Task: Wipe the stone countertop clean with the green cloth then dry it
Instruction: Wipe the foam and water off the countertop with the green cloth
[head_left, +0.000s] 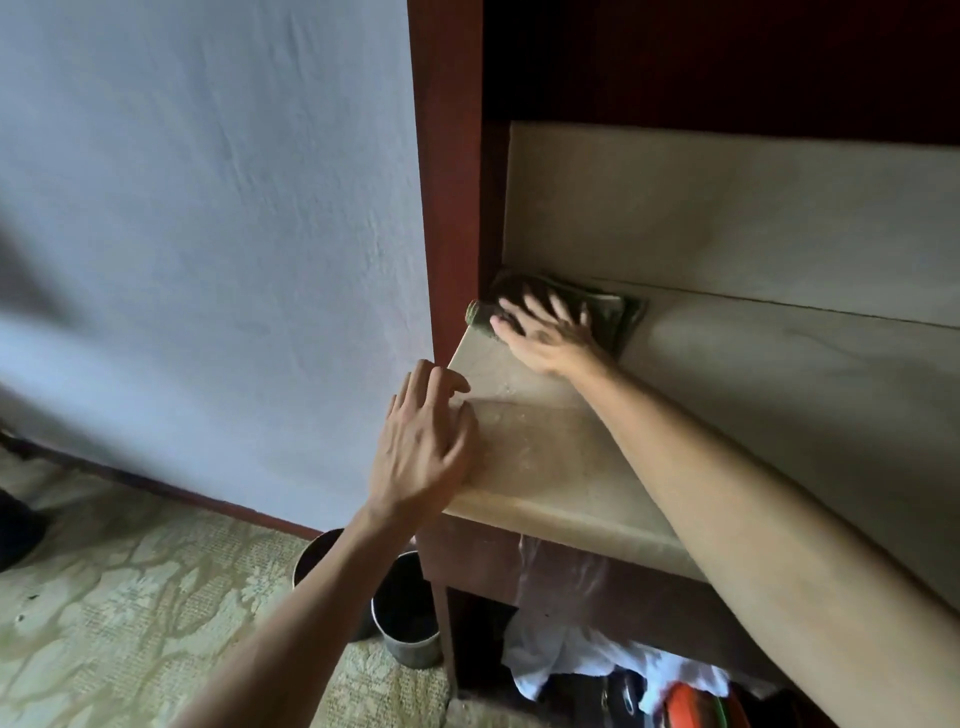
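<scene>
The beige stone countertop (545, 447) runs from the red-brown cabinet post to the right. A dark green cloth (613, 309) lies bunched in its far left corner against the back wall. My right hand (545, 332) presses flat on the cloth with fingers spread, blurred by motion. At the near left corner of the counter my left hand (421, 447) rests palm down on the edge, fingers apart, holding nothing. Faint wet marks show on the stone between the hands.
A red-brown wooden post (447, 182) and a pale wall (208, 234) bound the counter's left. Below, two metal bins (400, 618) stand on patterned carpet (130, 597). White cloth (561, 654) and an orange object (696, 706) lie under the counter.
</scene>
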